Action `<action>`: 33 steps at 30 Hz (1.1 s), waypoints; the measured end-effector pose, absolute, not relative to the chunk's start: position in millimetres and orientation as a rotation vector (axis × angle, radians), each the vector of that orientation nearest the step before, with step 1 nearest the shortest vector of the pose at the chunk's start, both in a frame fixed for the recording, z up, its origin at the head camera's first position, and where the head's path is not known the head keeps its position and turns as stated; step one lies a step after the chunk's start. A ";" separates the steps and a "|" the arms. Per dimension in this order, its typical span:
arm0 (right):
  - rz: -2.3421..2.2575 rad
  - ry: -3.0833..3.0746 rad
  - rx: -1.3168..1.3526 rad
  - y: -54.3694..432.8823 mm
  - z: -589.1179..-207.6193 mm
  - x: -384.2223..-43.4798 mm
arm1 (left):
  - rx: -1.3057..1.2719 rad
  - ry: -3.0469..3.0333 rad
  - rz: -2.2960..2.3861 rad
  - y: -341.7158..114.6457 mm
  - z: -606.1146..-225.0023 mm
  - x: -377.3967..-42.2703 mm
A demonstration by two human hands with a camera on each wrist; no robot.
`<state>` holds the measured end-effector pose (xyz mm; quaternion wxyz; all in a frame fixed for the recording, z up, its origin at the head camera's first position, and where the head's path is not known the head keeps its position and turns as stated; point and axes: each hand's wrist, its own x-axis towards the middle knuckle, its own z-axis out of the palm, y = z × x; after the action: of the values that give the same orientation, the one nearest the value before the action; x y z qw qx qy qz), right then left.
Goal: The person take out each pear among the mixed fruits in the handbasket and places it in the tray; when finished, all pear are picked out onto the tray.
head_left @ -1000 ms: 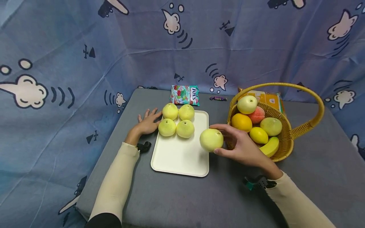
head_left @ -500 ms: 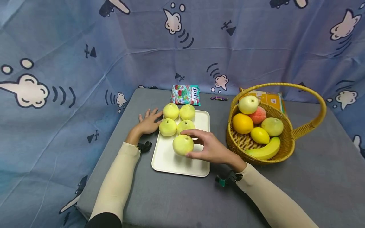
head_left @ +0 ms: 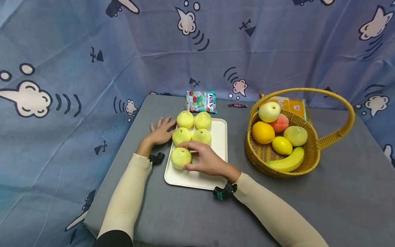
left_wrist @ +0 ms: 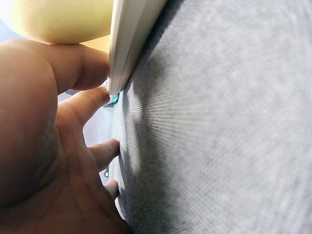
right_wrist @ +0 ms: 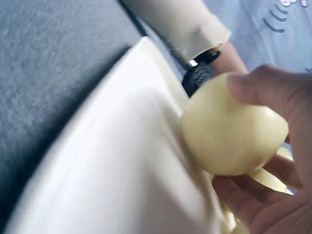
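Note:
My right hand (head_left: 207, 159) grips a round yellow-green fruit (head_left: 181, 158) low over the left side of a white rectangular tray (head_left: 197, 179). Thumb and fingers hold this fruit (right_wrist: 231, 127) from opposite sides in the right wrist view. Several like fruits (head_left: 182, 137) stand in two rows at the tray's far left, just beyond the held one. My left hand (head_left: 161, 133) lies with spread fingers against the tray's left edge. In the left wrist view, the thumb and a finger of this hand (left_wrist: 63, 122) reach the tray's side (left_wrist: 127, 44).
A wicker basket (head_left: 262, 168) with a tall handle stands to the right, holding an orange, a lemon, a peach, a banana and other fruit. Behind the tray lie a candy bag (head_left: 201, 102) and a small purple-wrapped sweet (head_left: 237, 105). An orange packet (head_left: 294, 106) sits behind the basket.
My right hand has carried the round fruit leftward from beside the basket, across the tray, to its left side in front of the other fruits. The left hand has stayed put.

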<state>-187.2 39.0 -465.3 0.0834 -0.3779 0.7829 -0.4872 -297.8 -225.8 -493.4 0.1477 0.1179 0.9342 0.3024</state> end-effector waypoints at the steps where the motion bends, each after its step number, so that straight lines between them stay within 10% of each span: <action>1: -1.441 2.363 -1.140 36.4 -466.8 -187.7 | 0.346 2.690 0.870 -225.9 -493.2 -297.5; 33: -1.473 2.433 -1.123 83.9 -427.3 -173.7 | 0.339 2.667 0.862 -221.6 -475.7 -287.1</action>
<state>-173.7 83.9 -427.3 0.0416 -0.3670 0.7949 -0.4813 -287.1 -221.6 -475.7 0.1583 0.1186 0.9327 0.3015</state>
